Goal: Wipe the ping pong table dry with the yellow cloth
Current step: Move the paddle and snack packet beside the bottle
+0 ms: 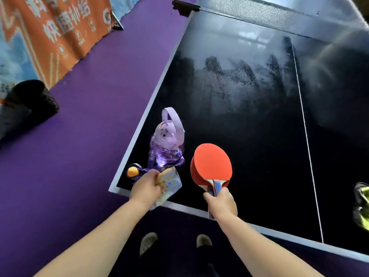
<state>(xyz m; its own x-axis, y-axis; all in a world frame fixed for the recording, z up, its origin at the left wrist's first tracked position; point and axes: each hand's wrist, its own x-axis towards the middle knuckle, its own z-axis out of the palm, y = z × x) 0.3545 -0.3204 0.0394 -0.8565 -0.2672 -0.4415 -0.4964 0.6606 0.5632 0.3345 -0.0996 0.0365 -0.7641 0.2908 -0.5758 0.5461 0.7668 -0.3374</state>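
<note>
The dark ping pong table (249,126) has a hazy wet smear across its far half, near the net (259,11). My left hand (146,186) grips a yellow and pale blue packet (169,181) over the near left corner. My right hand (220,202) holds the handles of two stacked red paddles (211,162) above the table's near edge. A yellow-green cloth (362,206) lies at the right border of the view, partly cut off.
A purple bottle with a lilac handle (166,142) stands near the left corner, with an orange ball (132,171) beside it. Purple floor (79,136) runs along the left. An orange banner (60,27) and a black object (30,98) are far left. My shoes (148,243) show below.
</note>
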